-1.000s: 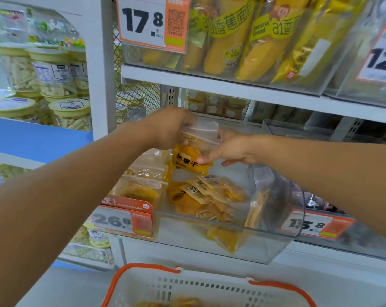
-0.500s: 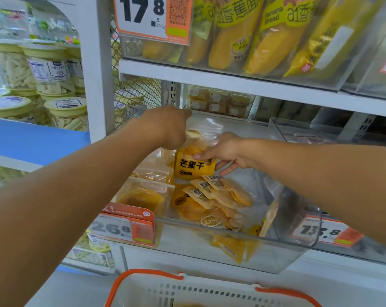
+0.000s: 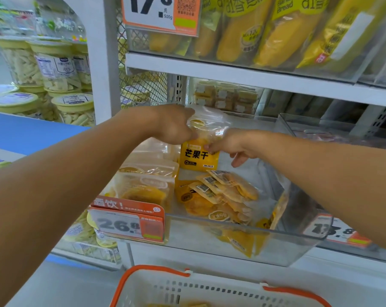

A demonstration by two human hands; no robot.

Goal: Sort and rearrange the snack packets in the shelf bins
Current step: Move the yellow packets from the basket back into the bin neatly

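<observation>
A yellow dried-mango packet (image 3: pixel 198 159) stands upright at the back of a clear plastic shelf bin (image 3: pixel 232 238). My left hand (image 3: pixel 174 125) grips its clear top from the left. On its right edge rest the fingertips of my right hand (image 3: pixel 234 145), the lower fingers spread. In front of it, several flat mango packets (image 3: pixel 223 196) lie overlapping in the bin. One more packet (image 3: pixel 274 216) leans against the bin's right wall. The bin to the left holds larger clear pouches of dried mango (image 3: pixel 145 185).
An orange-rimmed white basket (image 3: pixel 187 291) sits below the shelf. Price tags hang at the bin fronts, 26.8 (image 3: pixel 127 224) and 13.8 (image 3: pixel 333 231). Banana bread packs (image 3: pixel 276 29) fill the shelf above. Lidded snack tubs (image 3: pixel 54 69) stack on the left shelf unit.
The upright packet has been lowered and pushed back, and now stands at the rear of the bin. Both hands followed it, and my view shifted slightly.
</observation>
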